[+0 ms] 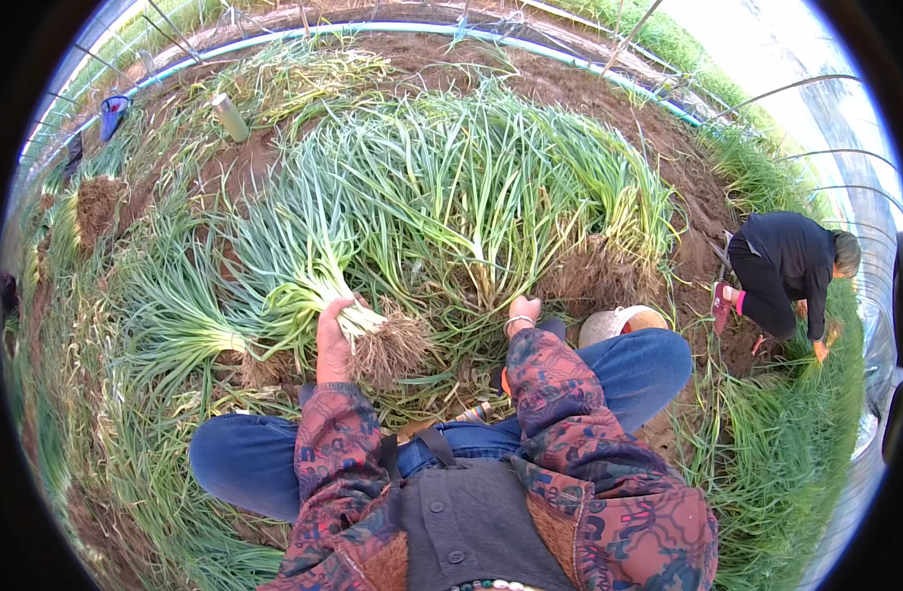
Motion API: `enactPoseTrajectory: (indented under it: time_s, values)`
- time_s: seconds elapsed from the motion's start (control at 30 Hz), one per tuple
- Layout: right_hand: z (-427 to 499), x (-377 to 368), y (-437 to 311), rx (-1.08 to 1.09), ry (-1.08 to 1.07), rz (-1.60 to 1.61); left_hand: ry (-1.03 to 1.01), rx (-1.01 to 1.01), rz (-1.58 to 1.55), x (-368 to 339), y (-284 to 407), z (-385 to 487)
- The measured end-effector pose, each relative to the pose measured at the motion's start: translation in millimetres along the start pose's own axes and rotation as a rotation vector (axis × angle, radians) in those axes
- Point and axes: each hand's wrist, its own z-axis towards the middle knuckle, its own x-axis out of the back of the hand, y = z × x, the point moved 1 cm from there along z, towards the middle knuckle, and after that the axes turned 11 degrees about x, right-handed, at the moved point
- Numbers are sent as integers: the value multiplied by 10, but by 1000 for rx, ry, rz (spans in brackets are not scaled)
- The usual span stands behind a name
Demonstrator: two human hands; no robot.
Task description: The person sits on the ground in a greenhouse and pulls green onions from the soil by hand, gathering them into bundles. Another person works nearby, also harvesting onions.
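Observation:
My left hand (333, 341) is closed around a thick bunch of green onions (341, 295). Their pale stems cross the palm, the leaves fan away from me, and the matted brown roots (391, 349) hang to the right. My right hand (524, 308), with a bracelet at the wrist, is curled beside a thin yellow-green stalk at the near edge of a broad heap of green onions (459, 170). Its fingers are partly hidden, so I cannot tell if it grips the stalk. Another onion bunch (230, 341) lies to the left of my left hand.
A white bucket (606, 325) stands beside my right knee, below a clump of onion roots (599, 273). A metallic cylinder (231, 118) and a blue container (113, 117) are at the far left. A person (787, 266) bends over growing plants at right, under the hooped plastic cover.

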Motion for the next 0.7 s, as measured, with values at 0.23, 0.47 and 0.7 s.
enactPoseTrajectory:
  time_s: [0.23, 0.47, 0.7]
  values:
    - [-965, 154, -2061, 793, -335, -10, 53, 26, 32, 386, 37, -317]
    - [-818, -243, -1791, 633, -845, -794, 81, -4, -3, 240, 19, -308]
    - [-1512, -109, -1731, 658, -934, -10, 117, 68, 16, 409, -144, -266]
